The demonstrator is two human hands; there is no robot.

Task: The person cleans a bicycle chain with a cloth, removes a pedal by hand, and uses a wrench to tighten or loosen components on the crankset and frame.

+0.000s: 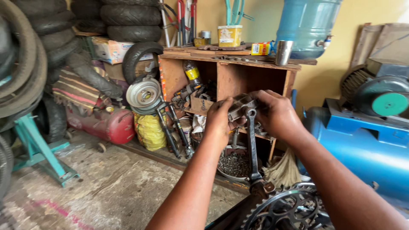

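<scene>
Beyond the fingers a wooden cabinet [230, 79] is seen, with open floor [106, 187] left of them. A pedal [241, 105], atop an upright crank [252, 145], is gripped by closed left hand [219, 121] and right hand [277, 115], above the chainring [281, 211].

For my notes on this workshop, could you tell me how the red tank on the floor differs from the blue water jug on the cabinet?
The red tank lies on its side on the floor; the blue water jug stands upright on the wooden cabinet. The tank is opaque and grimy; the jug is translucent. Neither hand touches either one.
</scene>
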